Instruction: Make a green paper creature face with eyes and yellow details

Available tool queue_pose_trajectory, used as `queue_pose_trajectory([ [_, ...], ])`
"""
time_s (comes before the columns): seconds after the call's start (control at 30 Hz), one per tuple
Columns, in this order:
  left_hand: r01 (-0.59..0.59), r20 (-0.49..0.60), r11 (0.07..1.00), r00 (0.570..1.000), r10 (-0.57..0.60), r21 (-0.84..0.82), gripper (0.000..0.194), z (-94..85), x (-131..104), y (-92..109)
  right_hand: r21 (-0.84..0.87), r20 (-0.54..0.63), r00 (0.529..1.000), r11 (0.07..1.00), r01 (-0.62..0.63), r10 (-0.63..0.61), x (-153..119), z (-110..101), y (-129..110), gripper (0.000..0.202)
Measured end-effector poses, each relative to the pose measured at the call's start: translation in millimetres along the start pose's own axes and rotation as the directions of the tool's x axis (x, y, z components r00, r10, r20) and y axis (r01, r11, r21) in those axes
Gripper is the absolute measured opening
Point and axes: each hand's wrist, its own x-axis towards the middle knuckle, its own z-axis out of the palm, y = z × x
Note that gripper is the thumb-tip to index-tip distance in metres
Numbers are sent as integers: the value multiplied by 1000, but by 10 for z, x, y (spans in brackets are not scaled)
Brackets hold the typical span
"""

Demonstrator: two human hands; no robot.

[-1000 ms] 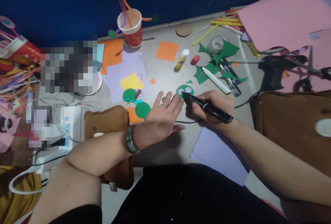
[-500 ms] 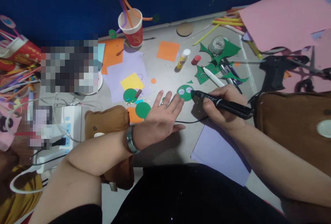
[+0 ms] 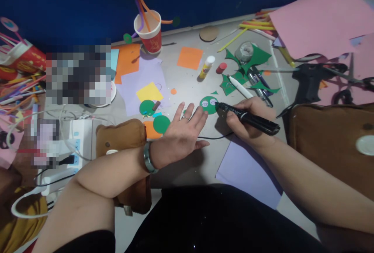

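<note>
My right hand (image 3: 253, 122) is closed around a black marker (image 3: 257, 121), its tip at the right eye of a green paper face (image 3: 208, 109). Two pale purple eyes with dark lines sit on that face. My left hand (image 3: 184, 132) lies with fingers spread, fingertips at the left edge of the face. Under its wrist side is a plain green paper circle (image 3: 161, 124), beside another green circle (image 3: 147, 108) with small scraps on it. A white marker (image 3: 240, 86) rests on green paper offcuts (image 3: 233, 81) beyond my right hand.
Behind stand a glue stick (image 3: 206, 67), its red cap (image 3: 222, 67) and a paper cup (image 3: 152, 35) holding a green-headed figure. A black glue gun (image 3: 309, 78) and scissors (image 3: 350, 74) lie right. Left are a power strip (image 3: 83, 132) and cables. Brown cushions (image 3: 121, 138) flank my arms.
My right hand with the black marker has shifted slightly left, and the marker's back end has swung a little left. My left hand and the green face stay in place.
</note>
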Motion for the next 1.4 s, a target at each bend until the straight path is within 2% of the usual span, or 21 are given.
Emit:
queue_pose_trajectory([
  [0.1,-1,2,1000,1000,1,7,90,-7,0,0,2,13,1000,1000,9,-9,5,-11,-16,15],
  [0.27,5,17,1000,1000,-5,-15,89,1,2,1,-18,54,997,998,-60,61,5,-37,-28,16],
  [0.5,2,8,1000,1000,-2,-24,88,-3,-8,-1,28,68,997,999,-42,40,18,-43,-49,17],
  [0.87,-4,0,1000,1000,4,-15,87,0,-12,-9,-9,19,998,998,-67,67,4,-44,-44,18],
  [1.0,3,-1,1000,1000,-3,-11,87,1,-10,-6,-17,-17,999,999,-30,30,7,-34,-51,18],
  [1.23,4,0,1000,1000,-4,-30,88,14,-14,-7,-5,9,998,998,-60,60,0,-38,-44,19],
  [1.4,2,-3,1000,1000,-2,-22,87,-7,-10,-6,-14,-12,999,999,-36,36,11,-31,-55,18],
])
